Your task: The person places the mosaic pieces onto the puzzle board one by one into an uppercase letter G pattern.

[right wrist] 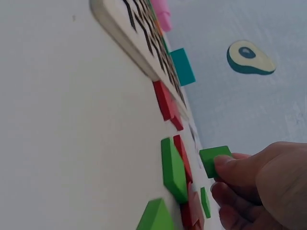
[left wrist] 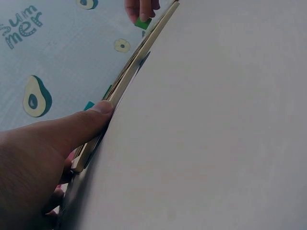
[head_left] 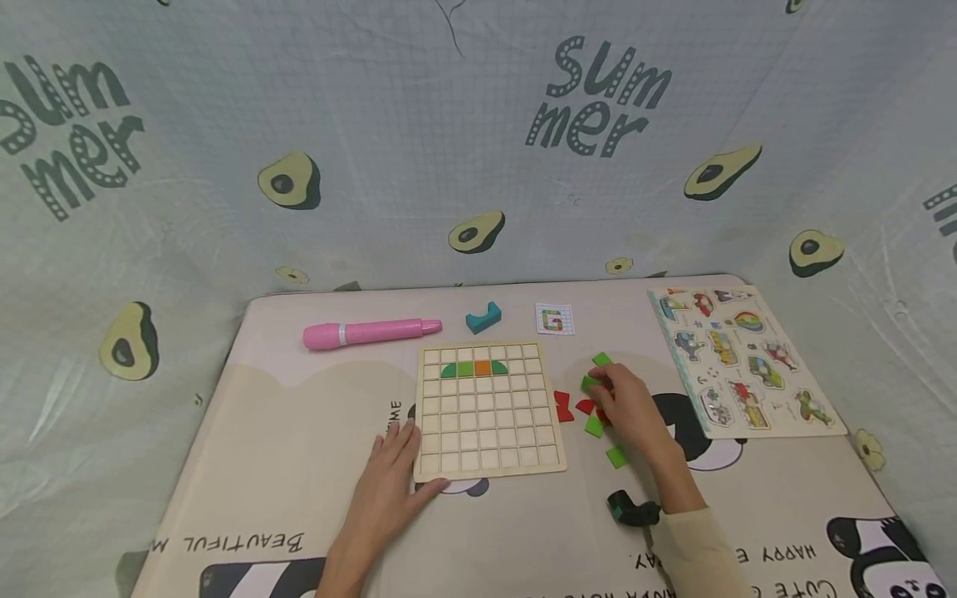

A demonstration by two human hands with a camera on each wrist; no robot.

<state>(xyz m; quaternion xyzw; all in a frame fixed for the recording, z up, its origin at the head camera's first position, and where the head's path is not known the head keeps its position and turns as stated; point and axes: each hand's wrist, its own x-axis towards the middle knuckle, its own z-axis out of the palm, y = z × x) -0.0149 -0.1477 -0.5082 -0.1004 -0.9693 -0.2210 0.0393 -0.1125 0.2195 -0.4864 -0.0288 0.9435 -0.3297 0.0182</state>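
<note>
Block of green colour sits between thumb and fingers of the right hand, which I see pinching it at three o'clock from the grid board. The left hand rests at eight o'clock, fingers nearly straight, touching the board's edge without grasping it. My worry: the pinch seems to cover only one part of the block, so a small twist could drop it among the red pieces and loose green blocks. Uneven pressure from the left hand could also slide the board and disturb its four coloured pieces. The pale table carries panda prints; toward two o'clock lies a picture board, and at twelve hangs an avocado-print sheet.
</note>
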